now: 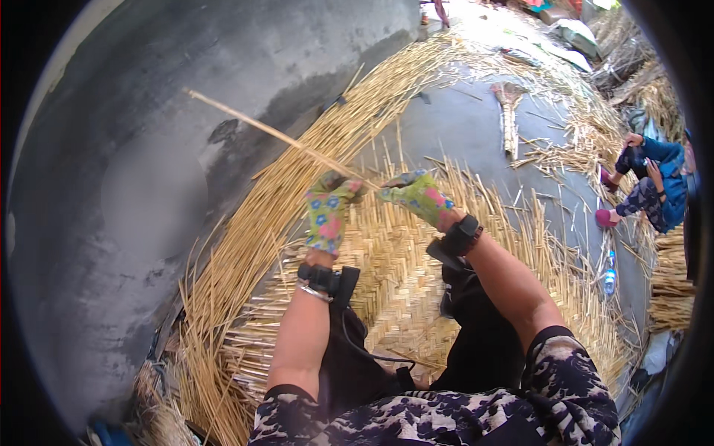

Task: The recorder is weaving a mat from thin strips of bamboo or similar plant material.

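A long pale reed stalk [260,128] slants from the upper left down to my two hands, raised over a half-woven mat [401,279]. Flowered green gloves cover both hands. My left hand [327,208] is closed around the reed near its lower end. Close beside it, the fingers of my right hand [422,195] are closed on the reed's near end. The mat has a tight diagonal weave in the middle, and loose reed ends stick out along its far and side edges. My knees are on either side of the woven part.
Loose reeds [245,245] lie in a long curved band by the grey wall [141,193]. A short broom [509,123] is on the concrete floor. At the right, another person [654,178] sits near a plastic water bottle [610,275], with reed bundles [671,290] close by.
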### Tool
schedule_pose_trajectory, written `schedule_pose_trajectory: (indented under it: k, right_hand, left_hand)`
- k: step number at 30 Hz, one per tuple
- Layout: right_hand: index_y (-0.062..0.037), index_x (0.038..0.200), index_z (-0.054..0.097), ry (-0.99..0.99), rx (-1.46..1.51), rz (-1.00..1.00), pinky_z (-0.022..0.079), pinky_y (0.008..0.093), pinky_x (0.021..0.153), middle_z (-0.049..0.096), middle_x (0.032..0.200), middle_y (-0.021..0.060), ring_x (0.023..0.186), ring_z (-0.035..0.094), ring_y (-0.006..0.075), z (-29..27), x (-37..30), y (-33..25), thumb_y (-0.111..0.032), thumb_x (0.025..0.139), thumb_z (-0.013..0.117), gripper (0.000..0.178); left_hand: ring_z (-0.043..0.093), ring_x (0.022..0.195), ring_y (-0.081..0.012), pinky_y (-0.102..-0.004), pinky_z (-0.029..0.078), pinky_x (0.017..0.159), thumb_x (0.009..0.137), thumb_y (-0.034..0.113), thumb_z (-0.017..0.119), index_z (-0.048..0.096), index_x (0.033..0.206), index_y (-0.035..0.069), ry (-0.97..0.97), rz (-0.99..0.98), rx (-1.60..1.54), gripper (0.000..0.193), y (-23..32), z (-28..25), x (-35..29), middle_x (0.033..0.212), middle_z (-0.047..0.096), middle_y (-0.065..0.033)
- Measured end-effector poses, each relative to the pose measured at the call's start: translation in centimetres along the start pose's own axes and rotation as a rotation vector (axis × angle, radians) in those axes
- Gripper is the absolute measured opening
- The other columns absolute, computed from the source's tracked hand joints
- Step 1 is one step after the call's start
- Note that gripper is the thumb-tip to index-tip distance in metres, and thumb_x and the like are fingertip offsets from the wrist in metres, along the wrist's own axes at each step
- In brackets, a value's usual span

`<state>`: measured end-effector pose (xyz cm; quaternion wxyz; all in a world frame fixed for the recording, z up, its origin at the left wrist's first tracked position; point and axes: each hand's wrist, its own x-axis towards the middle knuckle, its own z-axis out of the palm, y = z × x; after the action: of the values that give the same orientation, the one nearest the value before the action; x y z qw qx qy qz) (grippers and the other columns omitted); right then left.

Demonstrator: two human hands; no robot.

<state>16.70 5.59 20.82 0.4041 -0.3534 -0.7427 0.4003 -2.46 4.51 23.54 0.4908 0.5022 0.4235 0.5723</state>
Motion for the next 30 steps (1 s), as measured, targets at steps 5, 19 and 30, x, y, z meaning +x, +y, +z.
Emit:
schedule_pose_trajectory:
  k: [5,19,30]
  right_hand:
    - [-0.006,0.094,0.062,0.174,-0.273,-0.035,0.046,0.0277,0.063,0.061,0.087,0.0059,0.072,0.057,0.0194,3.0,-0.1,-1.0,-0.015,0.08,0.058,0.017]
    - [-0.001,0.095,0.062,0.061,0.258,0.323,0.046,0.0241,0.055,0.062,0.077,0.0028,0.064,0.056,0.0101,3.4,1.5,-1.1,-0.016,0.08,0.061,0.021]
    - [0.0001,0.08,0.058,-0.224,-0.161,-0.178,0.044,0.0304,0.059,0.057,0.077,0.0138,0.064,0.054,0.0261,1.2,1.6,1.4,-0.009,0.077,0.052,0.011]
  left_hand:
    - [0.056,0.06,-0.0118,-0.0253,0.047,0.058,0.072,0.011,0.066,0.062,0.078,0.002,-0.005,0.122,0.071,0.012,-0.2,-1.0,-0.6,0.071,0.06,-0.0031]
    - [0.06,0.065,-0.0141,-0.0254,0.049,0.059,0.079,0.009,0.06,0.059,0.093,-0.003,-0.036,0.066,0.047,0.018,-1.2,-3.0,-0.5,0.079,0.064,-0.0087]
    - [0.06,0.075,-0.0143,-0.0269,0.049,0.068,0.077,0.007,0.059,0.062,0.091,0.0,-0.184,0.273,0.446,0.016,-3.2,-5.4,-0.2,0.085,0.063,-0.0076]
